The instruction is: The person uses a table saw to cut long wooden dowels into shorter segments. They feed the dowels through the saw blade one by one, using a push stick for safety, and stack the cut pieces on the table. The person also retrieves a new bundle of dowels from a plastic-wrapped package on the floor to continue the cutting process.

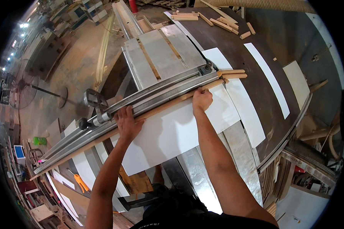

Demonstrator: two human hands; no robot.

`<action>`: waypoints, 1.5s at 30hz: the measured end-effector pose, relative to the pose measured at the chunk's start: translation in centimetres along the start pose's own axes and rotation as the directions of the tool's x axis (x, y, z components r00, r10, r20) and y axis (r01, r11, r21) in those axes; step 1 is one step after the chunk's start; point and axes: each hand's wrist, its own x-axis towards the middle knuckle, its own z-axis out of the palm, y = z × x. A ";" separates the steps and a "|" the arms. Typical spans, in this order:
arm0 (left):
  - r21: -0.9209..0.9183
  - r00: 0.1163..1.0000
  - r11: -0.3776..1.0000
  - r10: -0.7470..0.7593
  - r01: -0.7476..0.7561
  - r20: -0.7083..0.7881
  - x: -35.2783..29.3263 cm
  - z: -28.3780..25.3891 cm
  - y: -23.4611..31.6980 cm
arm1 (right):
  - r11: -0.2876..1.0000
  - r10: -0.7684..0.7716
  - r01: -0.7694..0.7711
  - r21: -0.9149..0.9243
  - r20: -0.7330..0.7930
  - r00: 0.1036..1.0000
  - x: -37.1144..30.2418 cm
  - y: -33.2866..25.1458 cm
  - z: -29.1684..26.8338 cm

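Note:
A long, thin wooden strip (166, 105) lies along the near side of the metal fence (156, 98) of a sliding table saw. My left hand (128, 124) grips the strip against the fence, fingers bent over the rail and thumb on the near side. Farther right, my right hand (202, 100) is closed on the same strip, its fingers curled in. Beneath both forearms is a white panel (172, 133). Just past the strip's right end, short wooden sticks (235, 76) lie close to the saw blade area, where the blade itself cannot be made out.
Beyond the fence is the metal sliding table (156, 49). Several wood offcuts (223, 24) lie on the dark tabletop (252, 57), with a white strip (267, 78) nearer. A clamp handle (95, 101) rises beside the fence. An orange-handled tool (81, 183) lies lower left; a fan (25, 84) stands behind.

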 end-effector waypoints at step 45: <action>-0.700 0.421 0.393 -0.896 0.597 -0.144 -24.7 -7.1 -3.1 | 0.736 0.205 -0.353 0.578 0.306 0.930 -7.4 15.4 -13.6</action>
